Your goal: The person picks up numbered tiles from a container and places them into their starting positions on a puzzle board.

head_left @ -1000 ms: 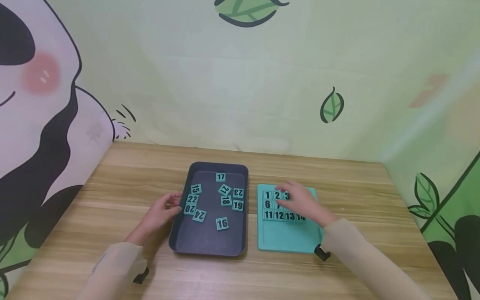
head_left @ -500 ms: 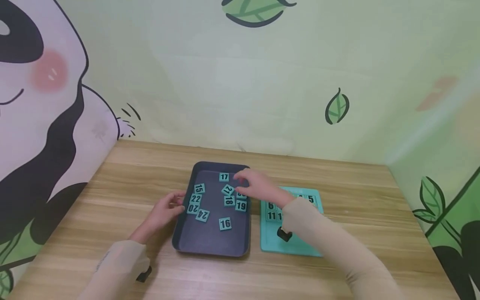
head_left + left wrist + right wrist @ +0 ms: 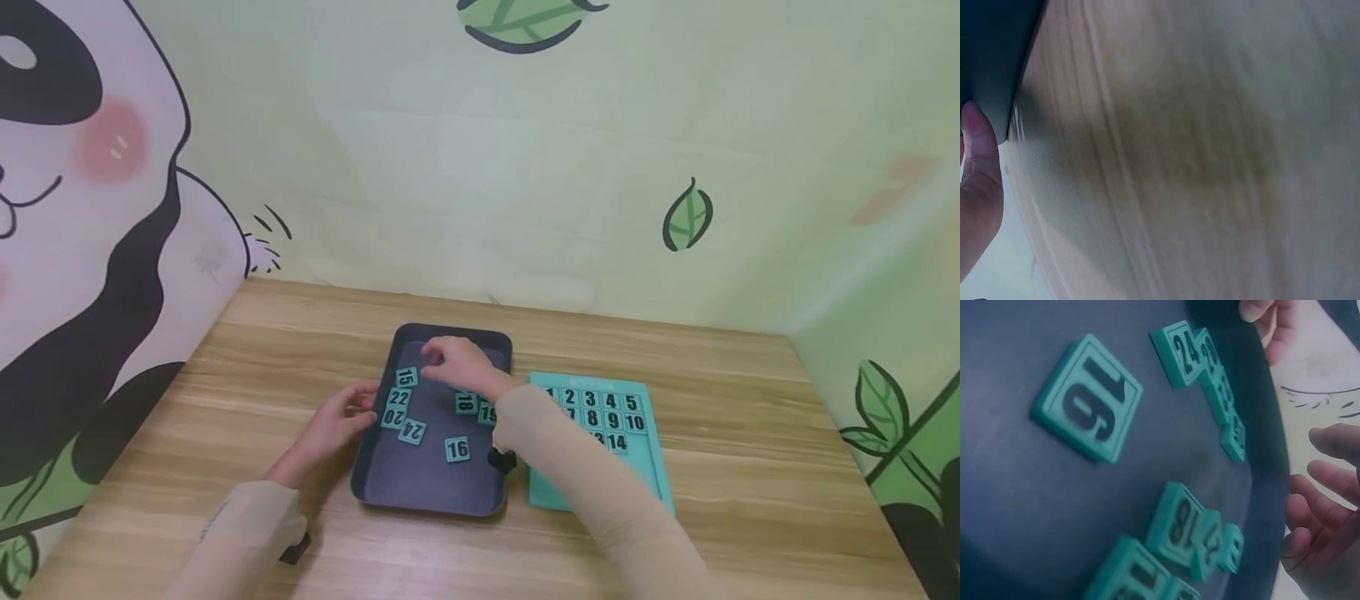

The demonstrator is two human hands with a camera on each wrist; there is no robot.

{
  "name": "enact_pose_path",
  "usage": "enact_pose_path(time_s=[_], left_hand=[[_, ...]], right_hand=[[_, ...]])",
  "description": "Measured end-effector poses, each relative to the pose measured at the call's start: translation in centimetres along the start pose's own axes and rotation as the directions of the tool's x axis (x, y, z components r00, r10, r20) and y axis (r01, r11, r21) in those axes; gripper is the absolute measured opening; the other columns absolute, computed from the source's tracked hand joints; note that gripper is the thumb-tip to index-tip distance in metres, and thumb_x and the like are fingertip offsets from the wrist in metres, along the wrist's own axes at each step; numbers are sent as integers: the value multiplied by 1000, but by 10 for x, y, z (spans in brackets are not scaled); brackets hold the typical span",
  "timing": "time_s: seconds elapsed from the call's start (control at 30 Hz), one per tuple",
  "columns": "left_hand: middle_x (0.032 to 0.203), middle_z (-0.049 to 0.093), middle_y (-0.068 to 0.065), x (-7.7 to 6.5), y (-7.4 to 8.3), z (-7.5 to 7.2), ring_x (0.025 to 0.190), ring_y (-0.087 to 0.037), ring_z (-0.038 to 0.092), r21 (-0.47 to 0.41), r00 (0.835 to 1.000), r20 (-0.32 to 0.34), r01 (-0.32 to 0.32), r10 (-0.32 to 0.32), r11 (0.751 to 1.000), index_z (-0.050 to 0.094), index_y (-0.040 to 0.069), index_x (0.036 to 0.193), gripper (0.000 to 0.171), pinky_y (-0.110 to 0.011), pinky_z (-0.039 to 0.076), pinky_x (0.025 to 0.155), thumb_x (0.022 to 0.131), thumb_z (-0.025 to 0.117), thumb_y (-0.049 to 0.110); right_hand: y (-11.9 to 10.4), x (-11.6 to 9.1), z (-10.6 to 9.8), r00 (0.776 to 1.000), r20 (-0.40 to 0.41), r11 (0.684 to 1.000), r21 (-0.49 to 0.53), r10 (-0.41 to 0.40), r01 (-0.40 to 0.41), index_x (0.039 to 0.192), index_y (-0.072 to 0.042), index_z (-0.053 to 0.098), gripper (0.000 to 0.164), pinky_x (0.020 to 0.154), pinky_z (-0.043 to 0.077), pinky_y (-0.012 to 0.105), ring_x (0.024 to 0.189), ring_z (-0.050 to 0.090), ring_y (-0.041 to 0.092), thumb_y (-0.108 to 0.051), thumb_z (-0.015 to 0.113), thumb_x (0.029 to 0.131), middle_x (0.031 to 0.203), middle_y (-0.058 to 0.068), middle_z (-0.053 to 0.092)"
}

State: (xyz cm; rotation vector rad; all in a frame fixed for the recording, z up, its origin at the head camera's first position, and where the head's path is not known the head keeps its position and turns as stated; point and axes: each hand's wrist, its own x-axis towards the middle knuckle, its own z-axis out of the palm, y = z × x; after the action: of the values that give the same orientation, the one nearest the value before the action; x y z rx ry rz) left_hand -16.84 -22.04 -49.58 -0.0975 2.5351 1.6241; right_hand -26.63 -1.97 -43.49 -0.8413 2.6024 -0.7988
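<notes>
My left hand (image 3: 335,422) touches the left rim of a dark tray (image 3: 427,497), its fingers loosely bent against the outside. Over the far part of the tray hovers my right hand (image 3: 459,364), fingers bent and apart, nothing seen between them. Beneath and beside it lie teal number tiles, among them a 15 tile (image 3: 406,377), a 24 tile (image 3: 412,432), an 18 tile (image 3: 466,403) and a 16 tile (image 3: 1091,400). The right hand covers some far tiles in the head view; the right wrist view shows a tilted tile (image 3: 1207,547) there.
Right of the tray lies a teal board (image 3: 543,493) with rows of numbered tiles, up to a 14 tile (image 3: 617,442). My right sleeve (image 3: 592,475) covers part of it. Behind the wooden table (image 3: 735,467) stands a printed wall (image 3: 480,167).
My right hand has moved left from above the board to above the far part of the tray. The left hand stays at the tray's rim. The head view has shifted slightly.
</notes>
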Motion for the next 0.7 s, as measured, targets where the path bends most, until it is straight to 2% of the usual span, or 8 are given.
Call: enact_pose_path(time_s=[0.33,0.5,0.7], left_hand=[[105,50,-19,-2,2,-1,90,-25,55,-11,1000,7,-14,15,1000,42,5,127,43,-31,51,70,85,50,5],[105,50,-21,-2,2,-1,88,-23,55,-32,1000,10,-18,18,999,42,4,128,44,-31,51,68,85,51,4],[105,50,-23,-2,2,-2,88,-23,56,-42,1000,12,-25,26,999,41,2,128,44,-31,52,67,84,51,3]], right_hand=[[0,20,30,991,-30,991,46,131,-129,112,-12,56,34,63,42,23,76,52,13,-28,59,82,90,0,58],[1,26,43,987,-38,987,36,158,-156,109,-13,57,33,71,44,27,80,54,12,-32,59,82,94,0,61],[-2,29,54,990,-41,991,-16,135,-136,111,-12,59,35,81,47,29,91,55,13,-32,59,82,107,2,60]])
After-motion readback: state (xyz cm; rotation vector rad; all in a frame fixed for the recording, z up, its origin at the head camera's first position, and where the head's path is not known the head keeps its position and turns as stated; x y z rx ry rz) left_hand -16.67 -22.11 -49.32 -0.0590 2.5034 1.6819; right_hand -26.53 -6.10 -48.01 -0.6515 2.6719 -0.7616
